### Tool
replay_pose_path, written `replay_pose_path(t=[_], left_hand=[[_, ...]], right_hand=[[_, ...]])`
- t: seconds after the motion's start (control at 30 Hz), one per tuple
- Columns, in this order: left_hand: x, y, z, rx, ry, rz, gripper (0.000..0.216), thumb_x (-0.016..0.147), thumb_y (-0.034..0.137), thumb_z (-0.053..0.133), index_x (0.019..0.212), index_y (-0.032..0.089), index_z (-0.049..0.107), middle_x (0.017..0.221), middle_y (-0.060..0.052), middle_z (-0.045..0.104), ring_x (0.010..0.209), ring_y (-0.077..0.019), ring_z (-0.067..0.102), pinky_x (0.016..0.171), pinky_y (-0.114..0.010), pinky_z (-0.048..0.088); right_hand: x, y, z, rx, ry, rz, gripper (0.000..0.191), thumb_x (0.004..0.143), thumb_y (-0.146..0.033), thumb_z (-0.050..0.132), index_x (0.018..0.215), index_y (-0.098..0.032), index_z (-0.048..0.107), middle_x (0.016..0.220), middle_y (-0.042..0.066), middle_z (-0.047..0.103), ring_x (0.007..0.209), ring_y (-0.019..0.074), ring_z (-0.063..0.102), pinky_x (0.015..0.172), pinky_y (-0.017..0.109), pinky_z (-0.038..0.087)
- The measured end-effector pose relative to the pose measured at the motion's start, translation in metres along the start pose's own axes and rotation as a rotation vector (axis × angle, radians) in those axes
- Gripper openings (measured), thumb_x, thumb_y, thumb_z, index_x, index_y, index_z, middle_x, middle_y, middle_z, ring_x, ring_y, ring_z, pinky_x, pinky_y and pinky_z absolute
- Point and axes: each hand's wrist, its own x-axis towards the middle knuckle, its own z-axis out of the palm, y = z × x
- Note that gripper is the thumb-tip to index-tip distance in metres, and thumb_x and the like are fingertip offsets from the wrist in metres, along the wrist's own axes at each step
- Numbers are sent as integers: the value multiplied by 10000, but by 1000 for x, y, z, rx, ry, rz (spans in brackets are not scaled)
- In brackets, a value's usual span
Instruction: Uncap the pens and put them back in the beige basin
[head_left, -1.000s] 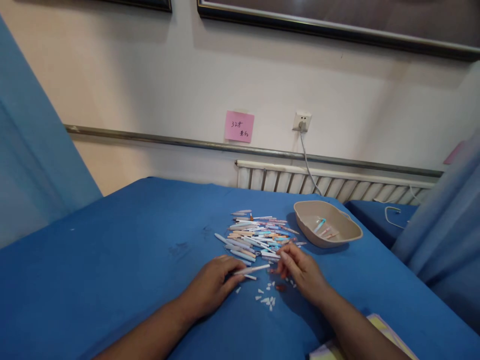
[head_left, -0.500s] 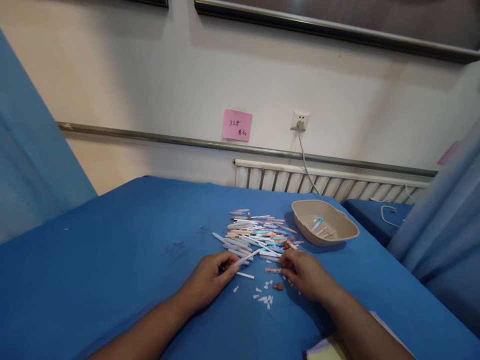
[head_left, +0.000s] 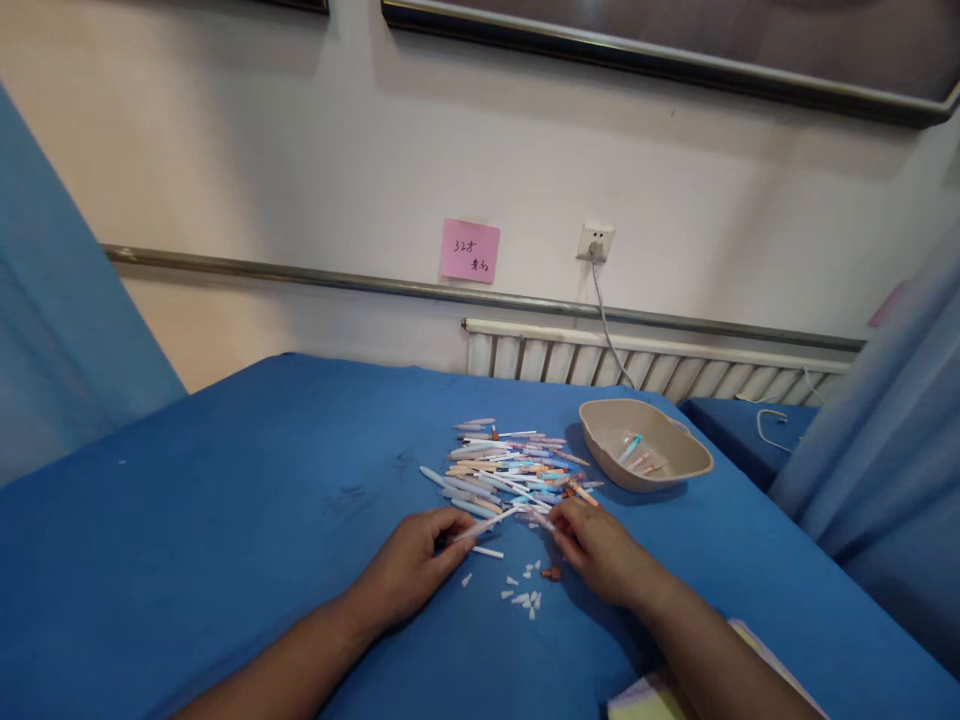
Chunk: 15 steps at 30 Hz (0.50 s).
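A heap of thin pastel pen parts (head_left: 510, 470) lies on the blue cloth (head_left: 225, 520). My left hand (head_left: 412, 565) rests on the cloth just before the heap, fingers pinched on a white pen barrel (head_left: 487, 522) that points up and right. My right hand (head_left: 600, 550) sits beside it, fingers closed on a small pink-and-orange piece (head_left: 581, 492) at the heap's near edge. Several tiny white caps (head_left: 525, 598) and a small brown piece (head_left: 553, 574) lie scattered between my hands.
A beige oval tray (head_left: 675, 470) holding a few coloured pieces stands to the right of the heap. Behind are a radiator (head_left: 637, 365), a wall socket (head_left: 595, 243) with a cable, and a pink note (head_left: 469, 251). Yellow paper (head_left: 652, 700) lies at the bottom right.
My left hand has tilted the white barrel upward toward the heap. My right hand has moved forward from the scattered caps to the heap's edge and taken hold of a small coloured piece.
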Motion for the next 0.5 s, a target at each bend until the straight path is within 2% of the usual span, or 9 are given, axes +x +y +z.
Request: replay_pose_path(t=[0.1, 0.17, 0.23, 0.33, 0.5], left_hand=[[0, 0, 0, 10, 4, 10, 312, 887, 409, 437, 912, 183, 651, 826, -3, 659, 768, -164, 572, 670, -216, 412], [-1, -1, 0, 13, 2, 13, 310, 891, 409, 435, 920, 187, 649, 832, -2, 660, 774, -165, 576, 681, -219, 412], [-1, 0, 0, 12, -2, 16, 310, 894, 411, 432, 931, 188, 645, 851, -4, 663, 786, -166, 581, 692, -220, 413], [-1, 1, -1, 16, -12, 21, 308, 894, 405, 433, 928, 187, 647, 851, -3, 665, 787, -166, 581, 692, -219, 413], [-1, 1, -1, 31, -5, 23, 323, 893, 404, 421, 913, 180, 653, 832, -4, 663, 774, -166, 573, 676, -215, 411]], right_hand=[[6, 2, 5, 438, 54, 97, 214, 836, -397, 496, 871, -195, 556, 713, 0, 575, 610, 134, 527, 583, 247, 397], [9, 3, 6, 718, 67, 189, 304, 786, -481, 549, 867, -187, 550, 695, -11, 565, 560, 115, 511, 544, 236, 401], [10, 3, 7, 893, 58, 237, 356, 725, -505, 622, 850, -180, 550, 708, -7, 577, 546, 101, 503, 522, 223, 398], [10, 3, 6, 960, 56, 249, 356, 690, -485, 675, 810, -172, 554, 691, -12, 580, 525, 85, 491, 498, 205, 379], [11, 3, 6, 890, 105, 233, 356, 691, -505, 666, 739, -173, 548, 577, -55, 506, 457, 69, 439, 462, 198, 338]])
